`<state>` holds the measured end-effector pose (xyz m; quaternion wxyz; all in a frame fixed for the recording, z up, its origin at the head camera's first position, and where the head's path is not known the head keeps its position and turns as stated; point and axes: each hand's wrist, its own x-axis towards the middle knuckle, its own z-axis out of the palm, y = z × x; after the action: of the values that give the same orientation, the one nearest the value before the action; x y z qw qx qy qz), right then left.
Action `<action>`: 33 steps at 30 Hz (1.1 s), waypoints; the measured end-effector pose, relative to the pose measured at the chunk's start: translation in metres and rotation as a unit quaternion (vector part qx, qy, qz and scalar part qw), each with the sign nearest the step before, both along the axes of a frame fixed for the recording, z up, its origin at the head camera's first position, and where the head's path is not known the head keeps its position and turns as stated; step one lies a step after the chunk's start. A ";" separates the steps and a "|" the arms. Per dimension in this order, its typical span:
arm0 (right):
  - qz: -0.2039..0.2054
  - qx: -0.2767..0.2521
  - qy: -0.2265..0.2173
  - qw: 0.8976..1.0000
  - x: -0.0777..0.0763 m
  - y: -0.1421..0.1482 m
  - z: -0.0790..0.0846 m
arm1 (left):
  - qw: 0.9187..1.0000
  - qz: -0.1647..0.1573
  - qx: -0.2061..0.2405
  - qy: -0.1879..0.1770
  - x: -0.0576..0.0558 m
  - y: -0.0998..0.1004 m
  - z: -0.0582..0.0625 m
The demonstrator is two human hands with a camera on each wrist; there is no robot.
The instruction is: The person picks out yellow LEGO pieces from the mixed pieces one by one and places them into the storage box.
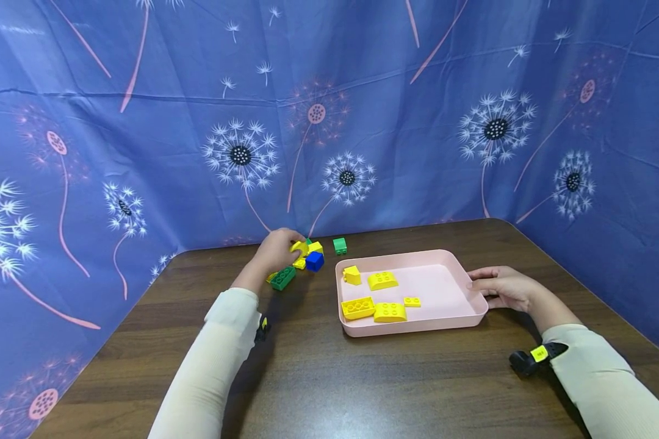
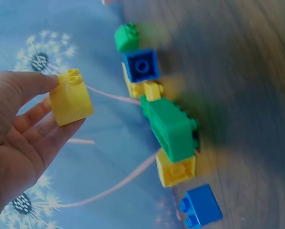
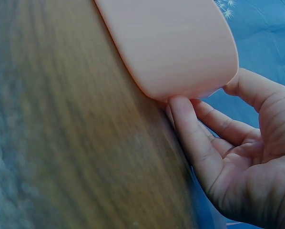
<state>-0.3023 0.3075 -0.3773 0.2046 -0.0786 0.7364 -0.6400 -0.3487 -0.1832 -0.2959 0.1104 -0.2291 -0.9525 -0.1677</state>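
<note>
My left hand (image 1: 277,249) is over the brick pile at the back left, pinching a yellow brick (image 2: 71,98) between thumb and fingers. In the left wrist view this brick shows two studs and smooth sides, held apart from the other bricks. A blue brick (image 1: 314,261) and a long green brick (image 1: 282,278) lie close by the hand, with more yellow bricks partly hidden by it. My right hand (image 1: 507,289) grips the right wall of a pink tray (image 1: 439,286), its thumb at the rim and fingertips against the outside. Several yellow bricks (image 1: 382,280) lie in the tray.
A small green brick (image 1: 340,246) stands between the pile and the tray, near the table's back edge. The wooden table (image 1: 362,384) meets a blue dandelion-print cloth (image 1: 406,152) hanging behind. Another blue brick (image 2: 202,205) shows in the left wrist view.
</note>
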 end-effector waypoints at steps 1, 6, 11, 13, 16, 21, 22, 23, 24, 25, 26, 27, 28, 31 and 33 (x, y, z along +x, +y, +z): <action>-0.001 0.001 0.000 1.000 0.000 0.000 0.000 | 1.000 -0.005 0.002 0.002 0.002 0.002 0.001; -0.003 0.004 -0.001 1.000 0.000 0.000 0.000 | 0.999 -0.035 0.002 0.010 0.010 0.018 0.004; -0.004 0.007 -0.002 1.000 0.000 0.000 -0.001 | 0.998 -0.062 -0.006 0.016 0.023 0.036 0.007; -0.003 0.007 -0.001 1.000 0.000 0.000 -0.001 | 0.997 -0.078 -0.008 0.027 0.028 0.043 0.008; -0.001 0.008 0.000 1.000 -0.001 0.000 -0.001 | 0.994 -0.101 -0.008 0.038 0.035 0.052 0.009; 0.001 0.007 0.001 1.000 -0.001 0.000 -0.001 | 0.992 -0.118 -0.021 0.029 0.039 0.063 0.008; 0.001 0.007 0.001 1.000 -0.001 0.000 -0.001 | 0.992 -0.123 -0.026 0.027 0.040 0.065 0.007; 0.001 0.007 0.001 1.000 -0.001 0.000 -0.001 | 0.991 -0.127 -0.030 0.024 0.040 0.068 0.007; 0.001 0.007 0.001 1.000 -0.001 0.000 -0.001 | 0.990 -0.133 -0.034 0.023 0.040 0.070 0.006; 0.000 0.008 0.001 1.000 -0.001 0.000 -0.001 | 0.989 -0.139 -0.037 0.020 0.041 0.073 0.006; 0.000 0.008 0.000 1.000 -0.001 0.000 -0.001 | 0.988 -0.145 -0.039 0.017 0.041 0.075 0.005; 0.000 0.008 0.000 1.000 -0.001 0.000 -0.001 | 0.988 -0.150 -0.040 0.011 0.041 0.078 0.005; -0.001 0.008 0.001 1.000 -0.001 0.000 -0.001 | 0.987 -0.154 -0.042 0.004 0.042 0.081 0.004; -0.002 0.008 0.000 1.000 -0.001 0.000 -0.001 | 0.986 -0.161 -0.046 -0.022 0.042 0.089 0.002; -0.002 0.007 -0.001 1.000 -0.001 0.000 -0.001 | 0.985 -0.163 -0.051 -0.039 0.042 0.095 0.000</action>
<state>-0.3038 0.3078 -0.3785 0.2044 -0.0754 0.7407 -0.6355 -0.3062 -0.0884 -0.2961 0.0327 -0.3798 -0.9132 -0.1438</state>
